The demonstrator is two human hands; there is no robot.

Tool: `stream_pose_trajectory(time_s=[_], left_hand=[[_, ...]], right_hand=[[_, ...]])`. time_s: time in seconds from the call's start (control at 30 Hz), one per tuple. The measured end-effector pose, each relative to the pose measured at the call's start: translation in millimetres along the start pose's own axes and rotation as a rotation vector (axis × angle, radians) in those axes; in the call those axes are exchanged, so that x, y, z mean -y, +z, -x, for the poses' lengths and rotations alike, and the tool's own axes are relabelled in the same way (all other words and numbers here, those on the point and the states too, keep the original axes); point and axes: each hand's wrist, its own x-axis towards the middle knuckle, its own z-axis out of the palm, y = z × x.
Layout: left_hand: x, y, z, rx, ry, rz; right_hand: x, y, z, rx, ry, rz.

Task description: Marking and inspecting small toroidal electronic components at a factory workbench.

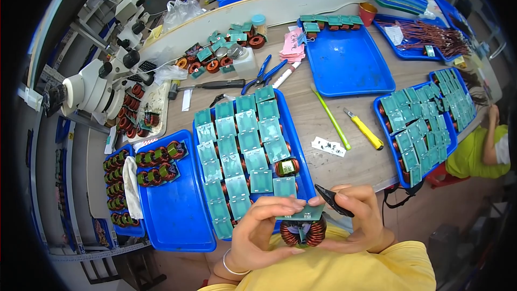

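Observation:
Close in front of me, my left hand point(263, 233) grips a copper-wound coil point(305, 231) topped by a green circuit board point(305, 214). Its fingers lie along the board's edge and its thumb sits below the windings. My right hand point(360, 216) steadies the other side of the same coil. Between its fingers it also holds a pair of black tweezers point(333, 199), tips pointing up and left over the tray. Directly beyond is a blue tray point(297, 153) packed with rows of green-board coils point(248, 140); one coil point(287, 167) there shows a yellowish label instead of a green top.
Left of it stands a blue tray point(175, 213) with a few coils. A yellow utility knife point(365, 130), a green stick point(331, 118) and blue-handled pliers point(263, 78) lie on the bench. Microscopes point(94, 89) line the left. Another person point(482, 148) sits at right.

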Motion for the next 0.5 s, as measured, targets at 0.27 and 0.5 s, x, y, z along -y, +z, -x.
stream_pose_trajectory(time_s=[0.27, 0.5], left_hand=[[0, 2, 2, -0.032, -0.032, -0.064], [10, 1, 4, -0.033, -0.112, 0.156]], right_hand=[[-3, -5, -5, 0.066, -0.065, 0.011], [1, 0, 2, 0.015, 0.066, 0.018]])
